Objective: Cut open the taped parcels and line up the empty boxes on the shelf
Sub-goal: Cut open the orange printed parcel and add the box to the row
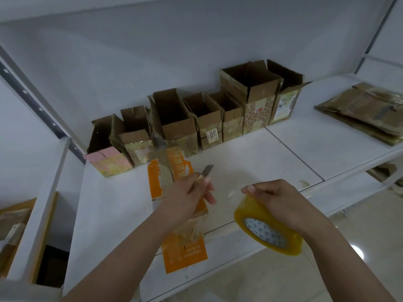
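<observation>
Beyond both hands, open empty boxes (196, 118) line the shelf (283, 149); left hand (187, 199) grips a knife (206, 172) over a flattened orange parcel (174, 214), right hand (281, 199) clutches a tape roll (268, 231).

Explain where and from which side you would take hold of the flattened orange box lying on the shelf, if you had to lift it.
Grip the orange box by its near end, coming from the front edge of the shelf. That end juts past the shelf edge, so fingers can likely slip under it. Its middle lies beneath the left hand holding the knife.
</observation>
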A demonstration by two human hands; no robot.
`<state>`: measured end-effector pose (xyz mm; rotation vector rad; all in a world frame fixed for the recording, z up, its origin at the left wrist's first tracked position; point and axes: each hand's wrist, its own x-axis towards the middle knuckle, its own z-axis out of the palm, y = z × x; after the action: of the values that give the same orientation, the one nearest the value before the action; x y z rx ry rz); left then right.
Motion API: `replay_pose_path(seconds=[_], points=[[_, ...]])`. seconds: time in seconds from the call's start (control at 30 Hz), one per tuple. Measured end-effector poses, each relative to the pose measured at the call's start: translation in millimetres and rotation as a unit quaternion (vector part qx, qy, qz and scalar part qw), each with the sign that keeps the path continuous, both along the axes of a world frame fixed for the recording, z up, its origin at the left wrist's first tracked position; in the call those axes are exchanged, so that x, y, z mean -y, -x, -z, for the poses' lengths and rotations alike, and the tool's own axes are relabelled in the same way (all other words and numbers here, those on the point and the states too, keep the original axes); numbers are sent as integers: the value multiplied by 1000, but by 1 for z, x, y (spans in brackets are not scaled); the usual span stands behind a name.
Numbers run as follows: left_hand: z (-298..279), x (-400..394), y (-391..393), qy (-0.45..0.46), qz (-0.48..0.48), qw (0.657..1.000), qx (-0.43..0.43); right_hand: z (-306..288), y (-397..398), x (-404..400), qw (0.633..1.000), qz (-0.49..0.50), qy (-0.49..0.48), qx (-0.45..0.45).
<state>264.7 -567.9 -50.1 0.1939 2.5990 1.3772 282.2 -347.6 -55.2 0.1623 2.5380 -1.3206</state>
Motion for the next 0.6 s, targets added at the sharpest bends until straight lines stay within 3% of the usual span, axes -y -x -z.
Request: replay_pose_path(seconds=[0.2, 0.33, 0.6], points=[[12, -4, -9, -75, -31, 997, 16, -5, 4, 24, 994, -23, -94, -55], [8, -6, -9, -178, -94, 979, 29, 1, 6, 35, 992, -37, -100, -71], [9, -1, -9, -208, -125, 970, 19, 15, 7, 65, 971, 89, -116, -191]])
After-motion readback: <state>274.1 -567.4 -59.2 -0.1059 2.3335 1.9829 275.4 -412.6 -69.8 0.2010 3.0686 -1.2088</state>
